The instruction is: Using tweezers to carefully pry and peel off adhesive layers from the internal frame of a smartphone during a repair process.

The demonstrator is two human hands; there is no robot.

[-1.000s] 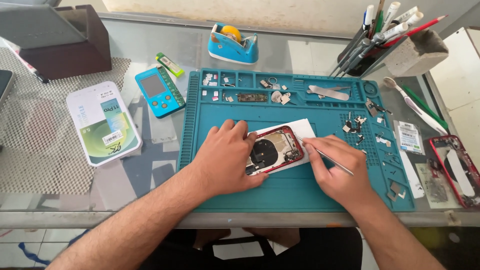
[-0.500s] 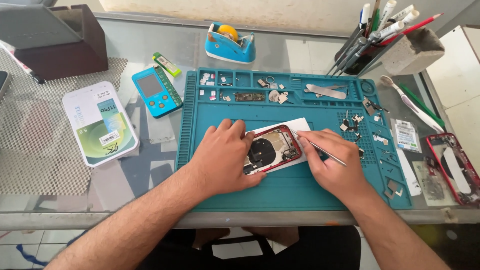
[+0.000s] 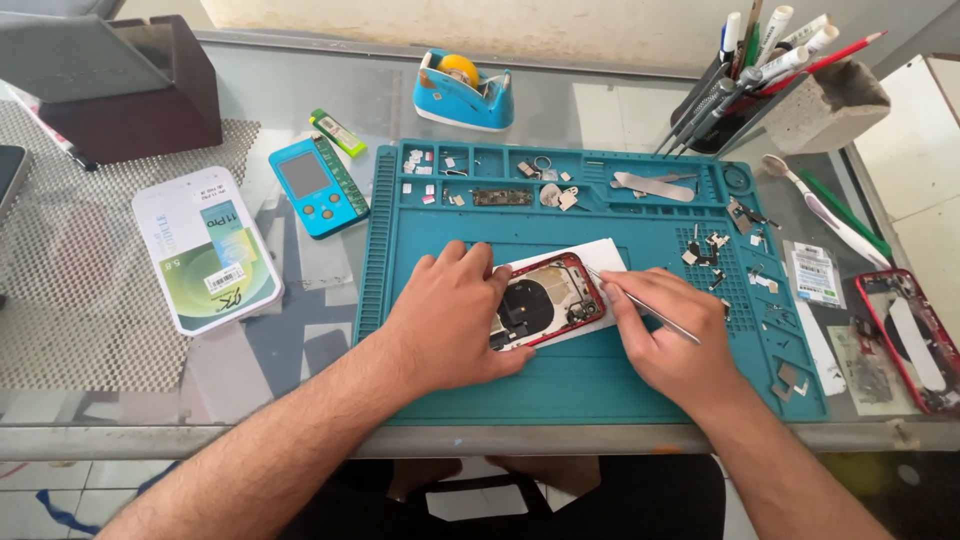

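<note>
The mat [image 3: 600,375] looks like matt teal rubber, lying on a glossy glass table [image 3: 300,110]. On the mat, the opened phone [image 3: 545,300] has a glossy red frame and rests on white paper [image 3: 600,255]. The tweezers [image 3: 650,312] are bare shiny metal. Left of the mat, the box [image 3: 205,250] is smooth card.

Blue tape dispenser [image 3: 462,90], grey pen holder [image 3: 820,105], blue handheld tester [image 3: 318,185], white box [image 3: 207,248], toothbrush [image 3: 822,210]
</note>
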